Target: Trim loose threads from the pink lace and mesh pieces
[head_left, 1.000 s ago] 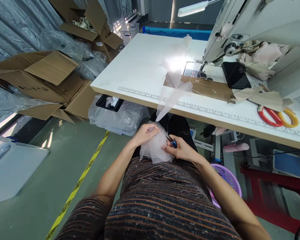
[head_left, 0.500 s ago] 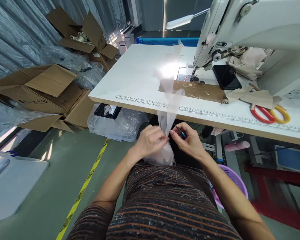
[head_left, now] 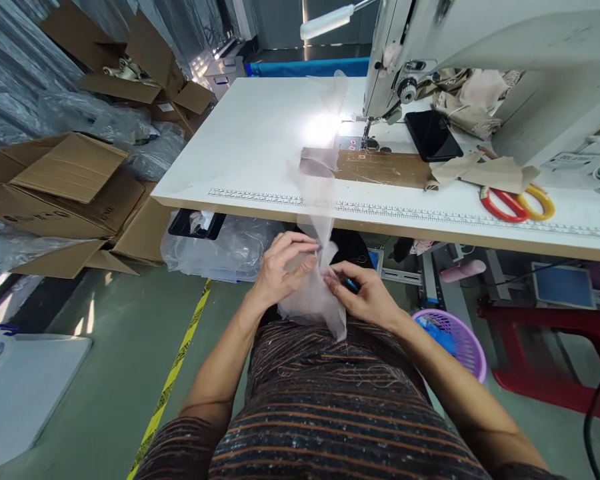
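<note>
A strip of thin, sheer whitish fabric (head_left: 310, 300) runs from the tabletop over its front edge and bunches in my lap. My left hand (head_left: 283, 270) is at the fabric's left side, thumb and fingertips closed on it just below the table edge. My right hand (head_left: 365, 295) pinches the same fabric from the right, slightly lower. Tucked inside the right hand is a small blue tool (head_left: 351, 285), mostly hidden by the fingers; its kind cannot be made out.
On the white sewing table (head_left: 240, 147) stand a sewing machine (head_left: 380, 73), a black phone (head_left: 433, 135) and red-and-yellow-handled scissors (head_left: 515, 203). Brown card (head_left: 380, 168) lies before the needle. Open cartons (head_left: 70, 193) are at left, a purple basket (head_left: 473, 347) at lower right.
My left hand has opened out from a tighter curl, its fingers now extended along the fabric. My right hand has turned, covering more of the blue tool. The view has shifted slightly.
</note>
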Available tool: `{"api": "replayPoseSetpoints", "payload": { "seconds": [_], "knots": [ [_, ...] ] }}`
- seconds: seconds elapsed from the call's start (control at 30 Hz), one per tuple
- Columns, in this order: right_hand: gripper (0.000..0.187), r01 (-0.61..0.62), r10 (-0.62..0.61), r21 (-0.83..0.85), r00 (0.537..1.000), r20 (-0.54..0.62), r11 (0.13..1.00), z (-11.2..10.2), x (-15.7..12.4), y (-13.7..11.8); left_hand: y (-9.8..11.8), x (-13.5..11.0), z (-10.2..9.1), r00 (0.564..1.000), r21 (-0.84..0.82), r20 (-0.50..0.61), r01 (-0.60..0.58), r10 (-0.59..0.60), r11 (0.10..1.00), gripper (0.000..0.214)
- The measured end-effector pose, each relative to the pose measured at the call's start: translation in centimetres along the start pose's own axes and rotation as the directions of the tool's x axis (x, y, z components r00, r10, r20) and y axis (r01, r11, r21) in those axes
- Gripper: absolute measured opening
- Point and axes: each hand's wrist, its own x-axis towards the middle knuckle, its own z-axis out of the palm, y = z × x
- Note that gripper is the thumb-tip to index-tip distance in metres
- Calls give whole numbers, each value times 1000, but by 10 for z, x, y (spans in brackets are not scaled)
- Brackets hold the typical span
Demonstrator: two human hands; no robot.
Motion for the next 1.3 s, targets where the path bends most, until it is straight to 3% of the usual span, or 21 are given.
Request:
{"api": "replayPoseSetpoints", "payload": {
  "seconds": [0.07,0.17,0.3,0.47,0.53,0.67,0.87,1.0,1.13,1.3],
  "knots": [
    [17,28,-39,92,992,119,995,2,-5,-3,-10,6,0,994,-87,89,76,-68,993,44],
    [17,31,-56,127,977,205,991,4,-9,-4,-18,7,6,965,-339,246,174,-91,925,52],
    [16,-13,-13,119,977,215,993,0,-8,0,-21,-3,13,928,-589,340,336,-152,735,39],
    [36,-110,106,25,987,122,994,-6,4,13,-21,-17,12,817,-577,367,575,-444,580,38],
    [50,-144,144,-9,982,120,990,-4,10,19,-21,-20,10,790,-554,358,609,-498,568,39],
    [60,-157,157,-12,970,183,988,3,20,24,-20,-23,6,806,-569,332,586,-490,578,37],
    [58,-76,79,-24,970,231,997,6,32,20,-20,-23,3,821,-520,319,569,-473,637,36],
    [57,-80,90,-53,972,216,995,10,37,20,-21,-23,3,826,-486,300,563,-477,669,39],
    [58,-104,111,-48,979,169,993,12,36,22,-21,-24,2,829,-484,291,557,-477,674,37],
    [55,-50,67,-80,973,222,996,9,36,18,-21,-23,1,823,-501,293,566,-486,656,34]
  ]
}}
